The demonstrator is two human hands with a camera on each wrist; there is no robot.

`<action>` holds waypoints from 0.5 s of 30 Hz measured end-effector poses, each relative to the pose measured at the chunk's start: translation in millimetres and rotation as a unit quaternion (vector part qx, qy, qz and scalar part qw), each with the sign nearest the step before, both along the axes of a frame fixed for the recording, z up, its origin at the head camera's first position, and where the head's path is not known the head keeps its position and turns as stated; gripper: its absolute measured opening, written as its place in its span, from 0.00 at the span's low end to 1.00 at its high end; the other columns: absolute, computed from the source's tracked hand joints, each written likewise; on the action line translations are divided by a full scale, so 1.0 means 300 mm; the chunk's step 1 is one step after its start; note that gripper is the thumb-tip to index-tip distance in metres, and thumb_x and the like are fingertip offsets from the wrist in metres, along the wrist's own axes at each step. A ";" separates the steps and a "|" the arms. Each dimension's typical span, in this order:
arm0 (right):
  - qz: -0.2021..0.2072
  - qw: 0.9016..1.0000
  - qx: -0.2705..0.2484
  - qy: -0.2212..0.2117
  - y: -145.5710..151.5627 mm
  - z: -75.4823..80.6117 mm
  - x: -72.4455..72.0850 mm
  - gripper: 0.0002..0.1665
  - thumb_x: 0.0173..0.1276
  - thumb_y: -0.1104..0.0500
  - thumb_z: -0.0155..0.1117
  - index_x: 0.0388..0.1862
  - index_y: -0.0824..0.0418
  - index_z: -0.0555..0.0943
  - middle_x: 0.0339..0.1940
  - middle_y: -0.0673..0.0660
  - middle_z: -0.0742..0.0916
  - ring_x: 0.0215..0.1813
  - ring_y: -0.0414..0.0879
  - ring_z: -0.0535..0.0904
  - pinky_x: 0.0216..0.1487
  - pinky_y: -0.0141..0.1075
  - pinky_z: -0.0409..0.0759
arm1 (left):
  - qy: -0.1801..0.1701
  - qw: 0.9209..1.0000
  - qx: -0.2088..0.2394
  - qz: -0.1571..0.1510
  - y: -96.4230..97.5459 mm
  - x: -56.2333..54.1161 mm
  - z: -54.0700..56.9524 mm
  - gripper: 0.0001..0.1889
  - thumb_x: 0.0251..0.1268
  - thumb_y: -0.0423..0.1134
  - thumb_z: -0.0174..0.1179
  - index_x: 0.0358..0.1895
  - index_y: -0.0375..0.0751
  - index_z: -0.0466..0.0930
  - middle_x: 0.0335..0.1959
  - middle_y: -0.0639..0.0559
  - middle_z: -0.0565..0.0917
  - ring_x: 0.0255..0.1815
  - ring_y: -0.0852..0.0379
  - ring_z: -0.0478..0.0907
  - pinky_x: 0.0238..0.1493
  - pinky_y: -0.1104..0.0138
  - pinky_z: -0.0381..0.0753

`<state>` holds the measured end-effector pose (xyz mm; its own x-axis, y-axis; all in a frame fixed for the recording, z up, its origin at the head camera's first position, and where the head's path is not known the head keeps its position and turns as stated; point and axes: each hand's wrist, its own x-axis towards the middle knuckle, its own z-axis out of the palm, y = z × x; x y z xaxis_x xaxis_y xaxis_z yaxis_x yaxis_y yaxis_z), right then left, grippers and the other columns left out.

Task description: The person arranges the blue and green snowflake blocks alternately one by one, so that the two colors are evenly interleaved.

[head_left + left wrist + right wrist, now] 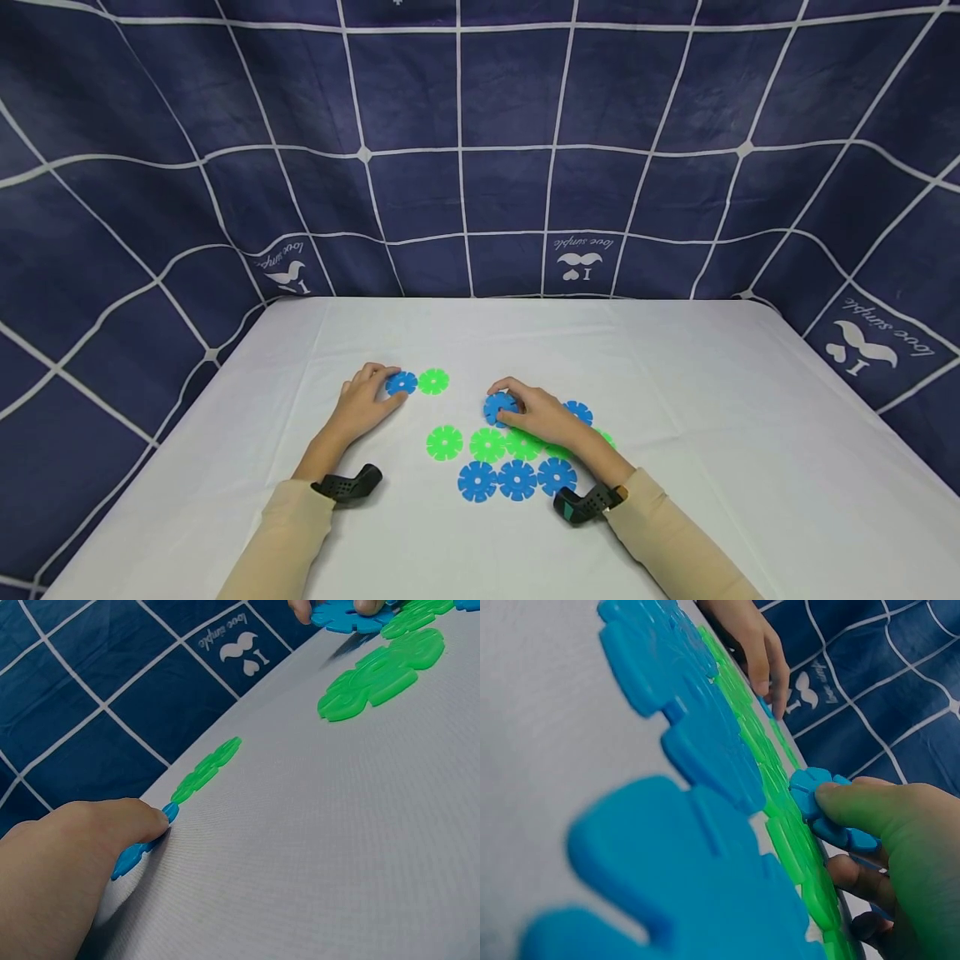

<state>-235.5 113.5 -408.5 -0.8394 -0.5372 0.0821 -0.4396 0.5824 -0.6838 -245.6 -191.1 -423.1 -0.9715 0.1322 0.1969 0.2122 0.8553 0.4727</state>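
Two notched, flower-shaped plastic discs lie side by side at the far left of the layout: a blue disc [401, 383] and a green disc [433, 382]. My left hand [365, 407] has its thumb and index finger on opposite edges of that blue disc; the left wrist view shows the thumb [142, 820] against it. Between thumb and fingers, my right hand [546, 414] pinches another blue disc [832, 810], held up above the cloth near the green row. Part of that disc is covered by the thumb.
On the white tablecloth [420, 542] a row of several green discs [487, 445] runs under the right hand. In front of it lie three blue discs [517, 480]. Another blue disc [578, 412] shows behind the right hand. A dark blue checked curtain [502, 192] stands at the back.
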 end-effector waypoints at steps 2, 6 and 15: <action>-0.001 1.000 -0.005 -0.004 -0.003 0.002 0.001 0.20 0.64 0.53 0.58 0.56 0.46 0.71 0.18 0.49 0.68 0.20 0.39 0.61 0.23 0.30 0.60 | 0.001 1.000 0.001 -0.001 0.000 0.000 -0.001 0.28 0.58 0.50 0.56 0.60 0.39 0.69 0.55 0.40 0.70 0.57 0.42 0.66 0.49 0.52 0.59; -0.009 1.000 -0.027 -0.013 -0.014 0.004 0.001 0.20 0.64 0.55 0.58 0.56 0.47 0.72 0.18 0.49 0.67 0.20 0.39 0.61 0.23 0.29 0.61 | 0.001 1.000 0.001 0.000 0.000 0.002 -0.004 0.28 0.58 0.51 0.56 0.60 0.40 0.69 0.55 0.40 0.70 0.57 0.42 0.66 0.49 0.52 0.59; -0.038 0.997 -0.065 -0.008 -0.060 0.008 -0.004 0.19 0.65 0.58 0.57 0.55 0.50 0.72 0.17 0.49 0.68 0.19 0.38 0.62 0.22 0.28 0.64 | -0.002 1.000 -0.002 0.000 -0.003 0.003 0.000 0.29 0.58 0.51 0.55 0.60 0.39 0.68 0.56 0.39 0.69 0.58 0.41 0.65 0.50 0.51 0.58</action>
<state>-236.7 95.4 -406.2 -0.8789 -0.4579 0.1336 -0.3864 0.5192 -0.7623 -244.7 -192.0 -423.2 -0.9721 0.1336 0.1927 0.2109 0.8571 0.4700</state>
